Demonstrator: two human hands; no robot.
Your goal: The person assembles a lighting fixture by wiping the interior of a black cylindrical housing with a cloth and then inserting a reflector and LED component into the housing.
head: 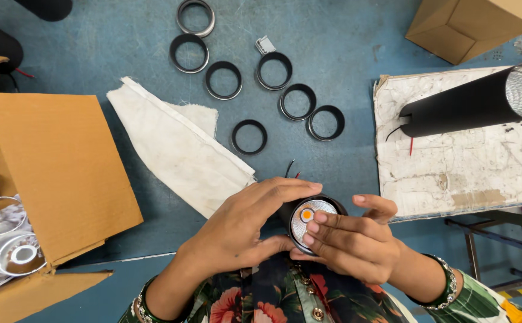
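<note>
My left hand [246, 230] grips the black lamp housing [314, 224] steady; my right hand's [350, 242] fingers press its reflector [312, 210] inward.

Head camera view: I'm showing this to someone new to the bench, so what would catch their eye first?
First, both hands at bottom centre: the left hand grips a black lamp housing while the right hand presses fingertips into its silver reflector with the orange spot. Next, seven black rings lie scattered on the blue table above. A long black tube lamp rests on a white board at right.
</note>
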